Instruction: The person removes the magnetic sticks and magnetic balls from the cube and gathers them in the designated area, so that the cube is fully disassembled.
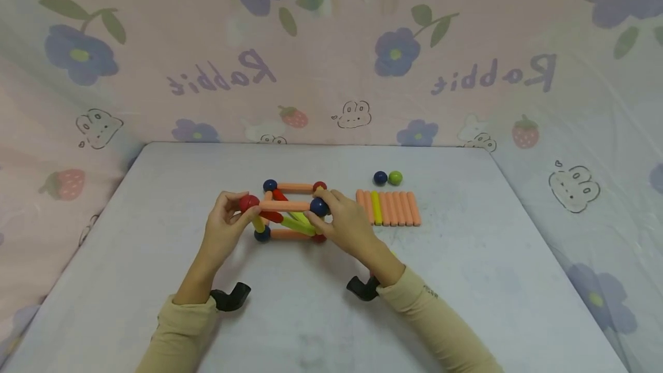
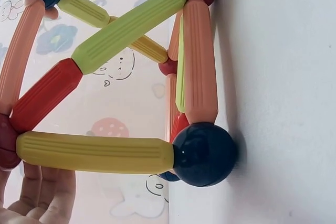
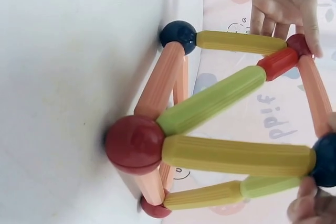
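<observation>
A frame of ball joints and ribbed magnetic sticks stands on the white table. At its upper left corner my left hand (image 1: 223, 229) pinches a red ball (image 1: 249, 203) between thumb and fingers. My right hand (image 1: 351, 226) grips the dark blue ball (image 1: 319, 207) at the opposite end of a peach stick (image 1: 285, 206). Yellow upright sticks (image 2: 100, 152) join these upper balls to the lower ones, among them a blue ball (image 2: 205, 154) and a red ball (image 3: 135, 144) at the tabletop. A red stick (image 2: 47, 95) and a green stick (image 2: 128, 31) form a diagonal across one side.
Right of the frame lies a row of several peach sticks (image 1: 401, 209) with one yellow stick (image 1: 376, 208) among them. Behind the row sit a blue ball (image 1: 380, 178) and a green ball (image 1: 395, 178). Printed cloth (image 1: 321, 45) hangs along the table's back edge.
</observation>
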### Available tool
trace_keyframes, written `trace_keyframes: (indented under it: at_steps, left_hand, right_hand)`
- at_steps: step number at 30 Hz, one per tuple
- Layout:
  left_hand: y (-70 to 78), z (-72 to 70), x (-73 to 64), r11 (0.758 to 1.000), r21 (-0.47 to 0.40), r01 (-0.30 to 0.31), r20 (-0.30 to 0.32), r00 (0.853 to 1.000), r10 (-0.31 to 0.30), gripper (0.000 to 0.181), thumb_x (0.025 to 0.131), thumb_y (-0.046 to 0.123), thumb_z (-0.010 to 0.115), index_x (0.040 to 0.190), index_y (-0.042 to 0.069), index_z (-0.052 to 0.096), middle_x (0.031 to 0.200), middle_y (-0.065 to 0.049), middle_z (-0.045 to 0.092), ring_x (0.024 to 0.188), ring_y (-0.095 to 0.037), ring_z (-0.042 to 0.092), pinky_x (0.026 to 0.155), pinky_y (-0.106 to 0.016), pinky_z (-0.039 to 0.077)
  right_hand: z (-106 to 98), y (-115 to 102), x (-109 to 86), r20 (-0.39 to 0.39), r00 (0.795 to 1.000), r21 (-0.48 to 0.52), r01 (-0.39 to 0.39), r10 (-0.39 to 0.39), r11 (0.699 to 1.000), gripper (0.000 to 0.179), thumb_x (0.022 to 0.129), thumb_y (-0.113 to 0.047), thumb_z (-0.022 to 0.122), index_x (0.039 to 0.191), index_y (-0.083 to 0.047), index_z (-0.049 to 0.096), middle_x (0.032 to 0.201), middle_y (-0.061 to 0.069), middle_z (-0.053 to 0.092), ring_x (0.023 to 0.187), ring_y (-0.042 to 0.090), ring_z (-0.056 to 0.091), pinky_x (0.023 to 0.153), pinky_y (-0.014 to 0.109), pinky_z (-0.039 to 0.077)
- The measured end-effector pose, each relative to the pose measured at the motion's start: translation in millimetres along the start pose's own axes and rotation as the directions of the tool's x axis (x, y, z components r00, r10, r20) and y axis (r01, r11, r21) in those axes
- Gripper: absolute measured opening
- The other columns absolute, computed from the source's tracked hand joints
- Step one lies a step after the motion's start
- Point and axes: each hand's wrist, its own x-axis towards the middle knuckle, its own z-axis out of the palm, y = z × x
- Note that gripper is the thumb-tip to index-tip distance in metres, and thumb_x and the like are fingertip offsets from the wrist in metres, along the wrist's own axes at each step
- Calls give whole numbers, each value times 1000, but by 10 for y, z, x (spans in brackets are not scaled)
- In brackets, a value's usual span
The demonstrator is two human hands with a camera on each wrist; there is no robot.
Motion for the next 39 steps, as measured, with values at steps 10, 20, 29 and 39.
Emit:
trace_keyframes:
  at_steps: [10,20,29,39]
  left_hand:
    - [-12,-12,-1,1000,4,-25,-2,1000,25,40,94,12,62,124,-5,42,120,-9,54,100,8,55,83,-4,51]
    - [26,3,-14,1000,-10,16,33,999,-15,40,97,12,57,126,-5,36,130,-31,55,90,8,61,79,-5,51]
    - [42,3,-16,999,7,32,36,999,-32,41,97,13,57,126,-4,35,129,-28,58,91,5,60,83,-4,50]
    - [49,2,-17,999,29,37,33,999,-38,42,96,14,58,127,-4,36,127,-27,59,91,6,60,83,-3,49]
  right_hand:
    - [56,53,17,-11,999,90,50,-50,995,23,88,-25,66,105,-10,61,91,8,65,64,13,56,57,14,50]
    - [63,88,45,-82,995,7,56,-55,998,24,79,-18,71,93,-5,57,85,10,68,66,16,65,60,25,61]
    - [14,48,105,-47,997,-78,50,-53,996,28,77,-15,74,93,-3,54,78,11,69,62,18,67,58,25,61]
    - [37,3,138,6,1000,-92,2,-2,996,26,78,-16,74,94,-6,56,75,9,69,61,17,64,56,24,59]
